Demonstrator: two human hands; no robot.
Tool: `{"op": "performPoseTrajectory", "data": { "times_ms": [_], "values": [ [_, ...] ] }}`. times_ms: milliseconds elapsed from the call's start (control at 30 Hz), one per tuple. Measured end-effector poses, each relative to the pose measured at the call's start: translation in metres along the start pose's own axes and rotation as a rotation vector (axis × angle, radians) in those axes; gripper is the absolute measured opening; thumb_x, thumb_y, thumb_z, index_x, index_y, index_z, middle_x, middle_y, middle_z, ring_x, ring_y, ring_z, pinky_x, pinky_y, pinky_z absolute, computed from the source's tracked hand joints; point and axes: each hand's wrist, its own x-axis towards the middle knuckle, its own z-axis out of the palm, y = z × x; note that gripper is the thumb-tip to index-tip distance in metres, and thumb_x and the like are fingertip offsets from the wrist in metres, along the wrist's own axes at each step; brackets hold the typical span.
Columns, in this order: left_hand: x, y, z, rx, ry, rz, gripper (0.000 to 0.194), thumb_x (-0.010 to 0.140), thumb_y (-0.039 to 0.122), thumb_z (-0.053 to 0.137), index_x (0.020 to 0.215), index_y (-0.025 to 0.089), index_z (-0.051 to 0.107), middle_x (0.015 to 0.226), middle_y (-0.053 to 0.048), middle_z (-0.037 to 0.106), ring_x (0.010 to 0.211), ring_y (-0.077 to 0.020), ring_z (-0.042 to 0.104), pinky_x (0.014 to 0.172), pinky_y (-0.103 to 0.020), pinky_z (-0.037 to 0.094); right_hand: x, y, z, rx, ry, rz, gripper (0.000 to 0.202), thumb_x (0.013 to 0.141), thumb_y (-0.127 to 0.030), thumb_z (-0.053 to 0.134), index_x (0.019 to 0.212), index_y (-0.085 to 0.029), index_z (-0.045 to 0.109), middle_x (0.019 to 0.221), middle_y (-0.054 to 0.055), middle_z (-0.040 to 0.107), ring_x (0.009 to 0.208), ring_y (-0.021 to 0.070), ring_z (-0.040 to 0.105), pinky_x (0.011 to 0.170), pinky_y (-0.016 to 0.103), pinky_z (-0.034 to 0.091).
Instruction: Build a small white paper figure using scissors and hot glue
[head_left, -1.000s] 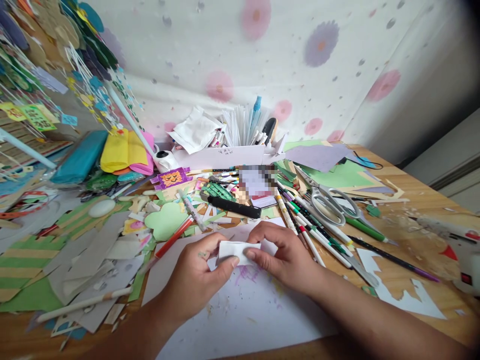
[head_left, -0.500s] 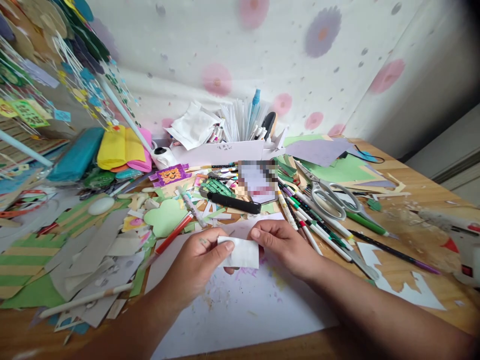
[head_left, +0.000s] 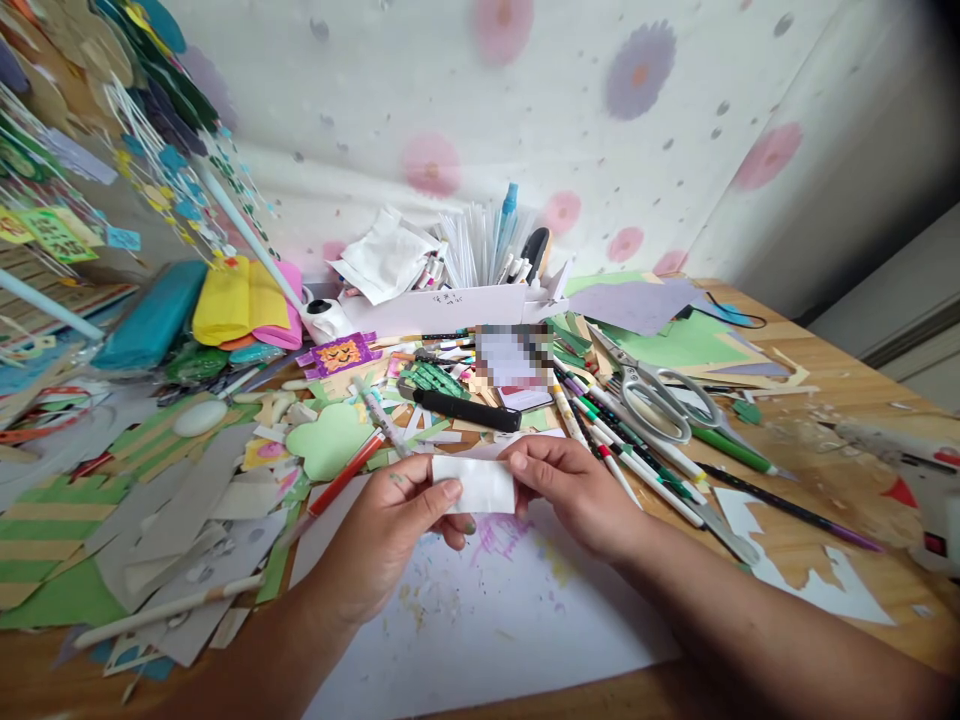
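Note:
A small white rectangle of paper [head_left: 482, 486] is held up between my two hands. My left hand [head_left: 409, 515] pinches its left end, thumb on the near face and fingers behind. At the opposite end, my right hand [head_left: 559, 485] grips the upper right corner between thumb and fingers. Below them lies a large white sheet [head_left: 480, 620] marked with pink and yellow smudges. Just beyond the hands rests a black-handled tool [head_left: 469, 410], and a red marker [head_left: 346, 474] lies beside my left hand.
Large grey scissors [head_left: 656, 390] and several markers [head_left: 637, 450] lie to the right, with a glue gun [head_left: 919, 480] at the far right. Paper scraps [head_left: 180, 520] pile up on the left. A white box [head_left: 450, 310] of glue sticks stands against the back curtain.
The white paper has risen slightly and turned more level between my hands. The fingers of my left hand now show more beneath it.

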Motion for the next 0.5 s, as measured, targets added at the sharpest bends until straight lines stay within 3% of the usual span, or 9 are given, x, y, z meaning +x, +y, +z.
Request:
{"op": "performPoseTrajectory", "data": {
  "times_ms": [133,500],
  "values": [
    [0.0006,0.0055,0.0042,-0.086,0.044,-0.013,0.021,0.082,0.031,0.067,0.094,0.014,0.069,0.078,-0.004,0.066,0.064,-0.014,0.059,0.054,-0.024,0.051,0.0007,0.0007,-0.0002,0.118,-0.006,0.013,0.039,0.083,-0.051,0.063,0.068,-0.015,0.06,0.062,0.0,0.061,0.056,0.0116,0.056,0.058,0.025,0.045],
    [-0.0001,0.0018,-0.0021,-0.152,0.101,0.007,0.026,0.086,0.039,0.061,0.092,0.015,0.069,0.087,-0.007,0.068,0.077,-0.0183,0.061,0.061,-0.029,0.055,0.0002,-0.0019,0.0025,-0.018,-0.003,0.031,0.037,0.08,-0.048,0.066,0.066,-0.015,0.059,0.061,0.0,0.062,0.053,0.01,0.051,0.058,0.024,0.041]
  ]
}}
